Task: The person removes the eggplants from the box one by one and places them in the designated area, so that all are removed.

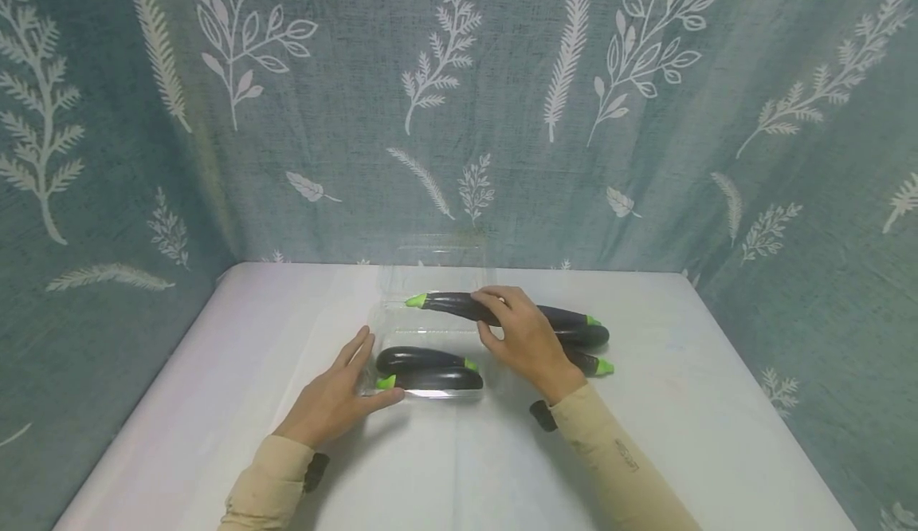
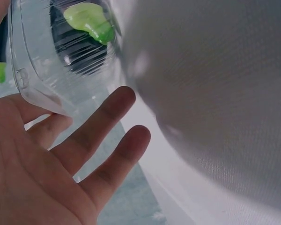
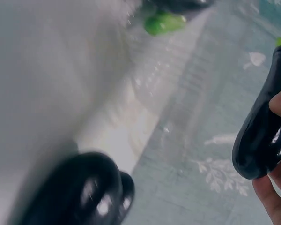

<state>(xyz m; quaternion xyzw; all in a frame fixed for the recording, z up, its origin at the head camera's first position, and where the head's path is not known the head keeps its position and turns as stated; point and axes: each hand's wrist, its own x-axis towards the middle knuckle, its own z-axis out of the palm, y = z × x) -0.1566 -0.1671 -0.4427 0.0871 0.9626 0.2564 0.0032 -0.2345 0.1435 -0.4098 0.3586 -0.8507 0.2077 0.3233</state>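
A clear plastic clamshell container (image 1: 430,395) has its lid (image 1: 433,264) raised at the back. Inside its base lie two dark eggplants, a rear eggplant (image 1: 419,358) and a front eggplant (image 1: 437,379), their green stem ends facing opposite ways. My left hand (image 1: 333,403) rests against the container's left side, fingers nearly straight, thumb along the front rim. Its spread fingers show in the left wrist view. Above the rear part of the container, my right hand (image 1: 523,340) grips another eggplant (image 1: 448,304) around its body, its green end pointing left. In the right wrist view the held eggplant (image 3: 262,131) looks clear of the table.
Several more eggplants lie close together right of the container, partly behind the right hand; among them are a dark round-ended eggplant (image 1: 591,336) and a green-tipped eggplant (image 1: 584,363). A white cloth (image 1: 645,435) covers the table, and a patterned curtain (image 1: 358,116) stands behind.
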